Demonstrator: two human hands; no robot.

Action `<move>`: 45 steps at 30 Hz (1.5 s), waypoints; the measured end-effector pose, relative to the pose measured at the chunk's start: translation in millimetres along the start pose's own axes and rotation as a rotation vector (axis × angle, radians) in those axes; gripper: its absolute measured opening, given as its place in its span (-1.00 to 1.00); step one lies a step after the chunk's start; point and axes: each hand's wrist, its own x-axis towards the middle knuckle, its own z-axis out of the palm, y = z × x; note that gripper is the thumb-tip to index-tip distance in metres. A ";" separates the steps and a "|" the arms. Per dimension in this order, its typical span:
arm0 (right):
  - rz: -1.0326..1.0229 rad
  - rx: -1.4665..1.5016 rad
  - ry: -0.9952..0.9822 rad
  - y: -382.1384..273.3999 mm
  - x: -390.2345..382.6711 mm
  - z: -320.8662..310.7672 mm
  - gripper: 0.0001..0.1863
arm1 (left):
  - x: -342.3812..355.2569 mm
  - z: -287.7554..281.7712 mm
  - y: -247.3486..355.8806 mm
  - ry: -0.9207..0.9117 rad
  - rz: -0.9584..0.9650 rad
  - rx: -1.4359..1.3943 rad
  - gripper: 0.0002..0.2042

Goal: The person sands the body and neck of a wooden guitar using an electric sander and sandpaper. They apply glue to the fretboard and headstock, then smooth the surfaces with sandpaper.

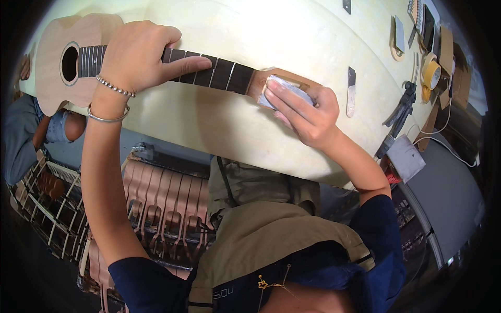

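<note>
A small unfinished wooden guitar (51, 57), like a ukulele, lies across the table with its round sound hole at the left. My left hand (138, 57) is closed over the neck, its thumb along the dark fretboard (222, 73). At the right end, my right hand (313, 115) presses a folded piece of greyish-white sandpaper (293, 89) against the brown headstock (255, 86). Its fingers lie over the paper and hide part of the headstock.
On the pale table (292, 31) lie a flat metal blade (350, 91), a black clamp (402, 112) and a yellow tape roll (431, 73). Below stand a rack of wooden necks (167, 195) and a wire crate (47, 208). Another person's sleeve (21, 130) shows at left.
</note>
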 end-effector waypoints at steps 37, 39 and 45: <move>0.036 0.103 -0.029 -6.9 -5.2 0.2 -0.53 | -0.5 4.5 1.5 0.099 0.003 -0.006 -0.32; -0.001 0.067 -0.071 -5.3 0.2 1.2 -0.57 | -0.2 2.9 1.7 0.062 -0.018 -0.002 -0.34; -0.023 0.042 0.047 -0.3 7.5 11.4 -0.58 | 1.1 0.9 3.9 0.017 -0.031 0.011 -0.34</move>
